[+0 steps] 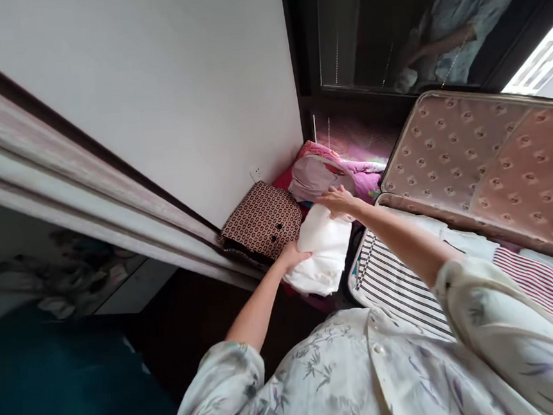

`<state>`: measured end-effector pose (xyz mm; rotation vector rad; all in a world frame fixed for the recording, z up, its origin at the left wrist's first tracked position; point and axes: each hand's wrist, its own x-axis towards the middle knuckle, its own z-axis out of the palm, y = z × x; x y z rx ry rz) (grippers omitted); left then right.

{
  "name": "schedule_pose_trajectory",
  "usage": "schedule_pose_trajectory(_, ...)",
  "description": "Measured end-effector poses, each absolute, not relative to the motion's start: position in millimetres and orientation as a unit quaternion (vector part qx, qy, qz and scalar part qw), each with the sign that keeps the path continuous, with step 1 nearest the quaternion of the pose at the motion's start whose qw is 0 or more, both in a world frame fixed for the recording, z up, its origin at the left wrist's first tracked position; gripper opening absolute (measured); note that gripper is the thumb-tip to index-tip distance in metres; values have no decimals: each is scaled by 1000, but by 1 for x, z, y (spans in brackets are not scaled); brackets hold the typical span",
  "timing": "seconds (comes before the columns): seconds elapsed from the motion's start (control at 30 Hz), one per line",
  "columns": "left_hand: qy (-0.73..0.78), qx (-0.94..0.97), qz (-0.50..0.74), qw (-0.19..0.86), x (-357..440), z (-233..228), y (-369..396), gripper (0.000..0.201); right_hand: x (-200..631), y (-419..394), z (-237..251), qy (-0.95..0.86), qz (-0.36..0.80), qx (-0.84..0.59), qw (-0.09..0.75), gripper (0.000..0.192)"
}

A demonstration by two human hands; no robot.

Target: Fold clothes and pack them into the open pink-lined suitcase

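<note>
**In the corner by the wall: both hands on a folded white bundle**

Nearest the camera, the pale floral-print shirt (369, 380) of the person fills the lower frame, both forearms reaching forward from it.

Left hand (293, 256): closed on the near edge of the folded white cloth bundle (323, 248), fingers wrapped under its left side. Right hand (336, 201): laid over the far top edge of the same bundle, fingers bent down on it; gripping, though how firmly cannot be told.

The bundle sits between the two hands, just left of the open suitcase, whether resting on what lies below or lifted clear of it cannot be told. Just beside it to the left, a brown patterned fabric bag (263, 221) leans at the foot of the white wall (174, 94).

To the right, the open suitcase's tan dotted lid (485, 163) stands up; inside lie a black-and-white striped garment (390, 285) and a red-striped white one (535, 282).

Further back: a mauve bag on pink fabric (315, 178), then a dark mirror (386, 23) with a reflected figure.

Judgement: the step in hand looks like handling the bundle between the corner pile and the suitcase. A next move calls for keeping both grips level so the folds hold, and clearing the suitcase rim.
</note>
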<state>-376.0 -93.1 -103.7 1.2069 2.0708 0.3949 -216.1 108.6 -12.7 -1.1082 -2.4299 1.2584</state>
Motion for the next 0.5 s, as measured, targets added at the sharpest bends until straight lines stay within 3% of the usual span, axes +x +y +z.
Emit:
schedule_pose_trajectory(0.13, 851, 413, 77, 316, -400, -144, -103, 79, -223, 94, -41, -857, 378, -335, 99, 44)
schedule_pose_trajectory(0.2, 859, 408, 57, 302, -400, -160, -122, 83, -198, 81, -58, -867, 358, -333, 94, 46)
schedule_pose_trajectory(0.3, 859, 420, 27, 292, -393, -182, -151, 72, -121, 54, -95, -881, 303, -356, 70, 56)
schedule_pose_trajectory(0.4, 863, 429, 26, 264, -377, -195, -162, 62, -15, 18, -139, -893, 178, -412, 6, 64)
schedule_pose_trajectory(0.5, 844, 483, 101, 211, -348, -194, -145, 50, 84, -24, -177, -840, 159, -517, 45, 59)
